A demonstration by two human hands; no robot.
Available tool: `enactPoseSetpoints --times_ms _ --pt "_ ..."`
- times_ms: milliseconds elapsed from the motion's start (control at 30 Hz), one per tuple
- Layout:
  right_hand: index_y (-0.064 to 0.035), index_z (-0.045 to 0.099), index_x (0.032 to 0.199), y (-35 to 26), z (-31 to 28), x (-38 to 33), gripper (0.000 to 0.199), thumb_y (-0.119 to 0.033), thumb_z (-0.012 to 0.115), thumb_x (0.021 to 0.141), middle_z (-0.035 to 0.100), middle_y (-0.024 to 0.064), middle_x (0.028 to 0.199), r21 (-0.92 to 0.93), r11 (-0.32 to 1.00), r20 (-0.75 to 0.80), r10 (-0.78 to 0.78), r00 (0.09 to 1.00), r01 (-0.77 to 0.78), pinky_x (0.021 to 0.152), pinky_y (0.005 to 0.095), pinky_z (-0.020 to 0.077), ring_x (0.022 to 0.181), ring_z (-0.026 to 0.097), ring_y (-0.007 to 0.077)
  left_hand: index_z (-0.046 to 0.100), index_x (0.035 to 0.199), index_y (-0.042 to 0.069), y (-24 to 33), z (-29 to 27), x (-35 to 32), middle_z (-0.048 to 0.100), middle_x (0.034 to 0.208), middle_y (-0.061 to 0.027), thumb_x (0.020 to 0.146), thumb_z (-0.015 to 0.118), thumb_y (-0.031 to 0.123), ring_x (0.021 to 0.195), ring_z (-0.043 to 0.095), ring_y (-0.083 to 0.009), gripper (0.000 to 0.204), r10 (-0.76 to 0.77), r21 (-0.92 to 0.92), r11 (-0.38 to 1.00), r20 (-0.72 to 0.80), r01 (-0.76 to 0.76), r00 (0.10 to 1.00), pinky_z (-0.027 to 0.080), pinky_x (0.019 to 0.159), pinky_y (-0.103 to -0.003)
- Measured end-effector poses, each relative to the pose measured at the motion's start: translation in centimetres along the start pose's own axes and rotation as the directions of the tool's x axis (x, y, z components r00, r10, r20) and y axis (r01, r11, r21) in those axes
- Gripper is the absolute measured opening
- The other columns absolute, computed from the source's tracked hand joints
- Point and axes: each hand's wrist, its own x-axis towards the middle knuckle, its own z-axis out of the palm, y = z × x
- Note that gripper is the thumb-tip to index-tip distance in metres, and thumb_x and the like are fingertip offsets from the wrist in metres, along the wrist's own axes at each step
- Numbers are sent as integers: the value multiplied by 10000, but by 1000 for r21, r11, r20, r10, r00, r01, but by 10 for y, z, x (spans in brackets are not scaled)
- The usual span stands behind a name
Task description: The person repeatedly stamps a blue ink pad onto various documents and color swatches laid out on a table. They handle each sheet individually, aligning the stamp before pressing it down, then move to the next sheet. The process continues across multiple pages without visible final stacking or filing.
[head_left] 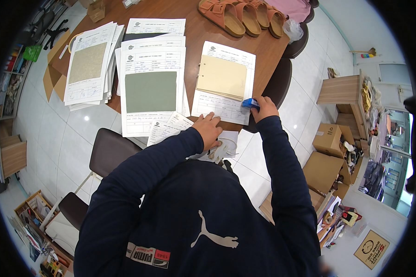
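A printed form lies on the table in front of me with a cream-coloured swatch pad on its upper part. My right hand is closed around a small blue handheld tool, held at the form's lower right edge, just below the swatch; its exact kind cannot be made out. My left hand rests with fingers apart by the form's lower edge, over smaller papers at the table's near edge. It grips nothing that I can see.
Left of the form lie sheets with a grey-green swatch and a stack with a beige speckled swatch. Brown sandals stand at the far right. Dark chairs surround the table; cardboard boxes stand at right.
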Motion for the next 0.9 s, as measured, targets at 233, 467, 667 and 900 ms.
enactPoseSetpoints --times_ms 233,467,667,900 --pt "-87 633 1063 1 -3 5 319 -92 723 757 615 131 985 -23 1000 33 12 999 -11 844 393 512 950 613 335 635 1092 10 0 -1 0 451 1354 -217 814 707 362 1319 364 -416 454 -7 -3 1000 11 7 1000 389 1044 -551" --pt "-62 620 1045 3 -12 10 295 -108 701 765 616 150 1006 74 994 -74 86 994 -80 840 421 515 941 616 352 635 1094 15 0 -1 0 448 1357 -212 814 707 359 1318 365 -412 449 -12 -1 1000 16 12 1000 389 1046 -546" --pt "-51 617 1047 1 -13 20 302 -128 705 768 633 157 1005 125 986 -83 124 989 -113 841 413 519 936 627 351 639 1095 22 -1 -1 -1 458 1341 -207 805 715 350 1309 378 -408 444 1 2 1000 7 -1 1000 396 1041 -542" --pt "-12 644 1032 2 -4 18 365 -233 738 757 694 144 872 360 885 -122 357 926 -294 775 359 542 783 678 291 645 1043 33 -1 -7 4 551 1192 -182 818 689 317 1180 496 -363 364 -19 5 1000 -14 19 1000 471 945 -483"
